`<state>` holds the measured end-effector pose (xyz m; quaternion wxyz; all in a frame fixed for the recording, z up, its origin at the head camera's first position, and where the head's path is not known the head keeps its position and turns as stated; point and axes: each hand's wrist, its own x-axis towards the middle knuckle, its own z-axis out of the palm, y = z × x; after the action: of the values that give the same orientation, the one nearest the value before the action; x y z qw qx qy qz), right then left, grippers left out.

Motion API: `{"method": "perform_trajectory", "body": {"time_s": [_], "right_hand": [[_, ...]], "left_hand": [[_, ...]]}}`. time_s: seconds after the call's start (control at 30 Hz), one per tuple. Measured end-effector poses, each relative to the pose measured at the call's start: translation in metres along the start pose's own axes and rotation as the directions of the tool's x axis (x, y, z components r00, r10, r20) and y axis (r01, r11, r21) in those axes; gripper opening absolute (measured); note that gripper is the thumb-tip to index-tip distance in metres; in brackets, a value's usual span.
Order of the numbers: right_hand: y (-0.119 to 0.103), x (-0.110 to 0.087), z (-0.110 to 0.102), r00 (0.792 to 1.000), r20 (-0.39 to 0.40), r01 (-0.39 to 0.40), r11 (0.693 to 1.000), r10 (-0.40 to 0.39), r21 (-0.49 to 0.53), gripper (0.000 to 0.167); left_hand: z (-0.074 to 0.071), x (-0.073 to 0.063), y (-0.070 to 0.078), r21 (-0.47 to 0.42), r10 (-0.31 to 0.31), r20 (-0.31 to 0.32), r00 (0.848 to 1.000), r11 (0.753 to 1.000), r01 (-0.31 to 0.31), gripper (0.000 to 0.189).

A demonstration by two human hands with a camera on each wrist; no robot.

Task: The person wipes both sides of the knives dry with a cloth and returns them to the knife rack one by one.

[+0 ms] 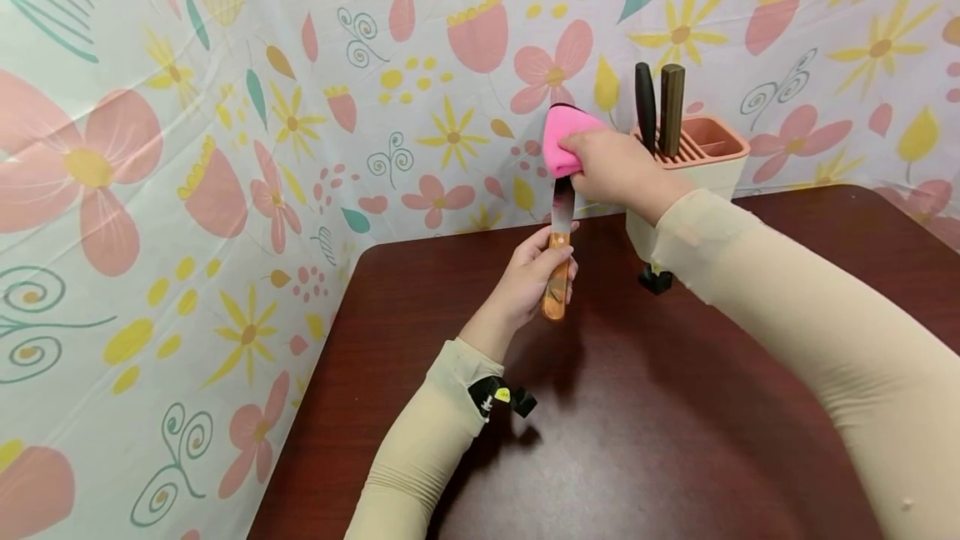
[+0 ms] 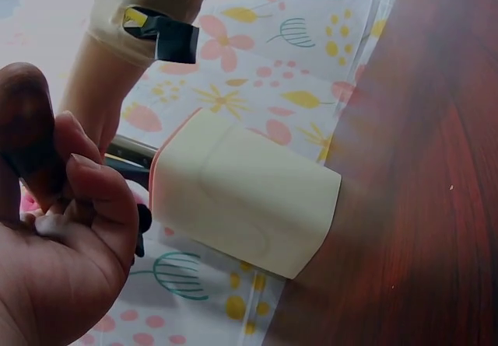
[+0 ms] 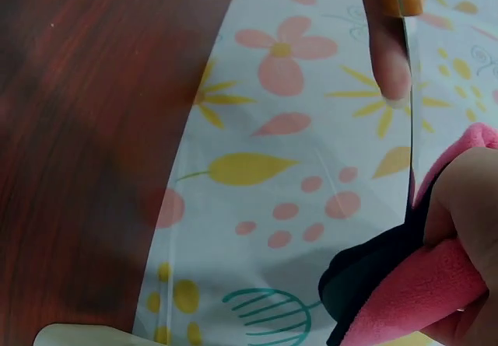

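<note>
My left hand (image 1: 531, 269) grips the orange-brown wooden handle of a knife (image 1: 556, 282), whose metal blade points up and away. Around the upper blade, my right hand (image 1: 622, 167) pinches a folded pink cloth (image 1: 562, 138), so the tip is hidden. The right wrist view shows the blade (image 3: 414, 105) edge-on, running into the fold of the cloth (image 3: 436, 295), which has a dark side against the blade. In the left wrist view the curled left fingers (image 2: 113, 206) wrap the handle, which looks dark there.
A cream knife holder (image 1: 708, 179) with an orange slotted top stands at the table's back, behind the right forearm. A black handle (image 1: 645, 107) and a brown handle (image 1: 672, 111) stick up from it. Floral cloth (image 1: 450, 90) hangs behind the dark wooden table (image 1: 637, 440).
</note>
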<state>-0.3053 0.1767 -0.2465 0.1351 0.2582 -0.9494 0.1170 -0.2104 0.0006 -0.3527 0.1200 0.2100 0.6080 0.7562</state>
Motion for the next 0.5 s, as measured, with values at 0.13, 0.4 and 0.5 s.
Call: {"method": "perform_trajectory", "body": {"time_s": [0.13,0.4,0.5], "right_hand": [[-0.003,-0.005,0.001,1.000,0.017,0.017,1.000,-0.017,-0.019,0.054],[-0.010,-0.017,0.005,0.994,-0.006,0.106,0.994,-0.106,-0.038,0.045],[-0.014,-0.022,0.005,0.990,-0.010,0.140,0.988,-0.141,-0.065,0.034]], "left_hand": [[0.000,0.001,0.001,-0.001,-0.005,-0.004,1.000,1.000,0.005,0.043],[-0.002,0.002,-0.002,-0.015,-0.016,-0.020,1.000,1.000,0.015,0.040],[-0.003,0.002,-0.003,-0.013,-0.006,-0.025,1.000,1.000,0.005,0.036]]}}
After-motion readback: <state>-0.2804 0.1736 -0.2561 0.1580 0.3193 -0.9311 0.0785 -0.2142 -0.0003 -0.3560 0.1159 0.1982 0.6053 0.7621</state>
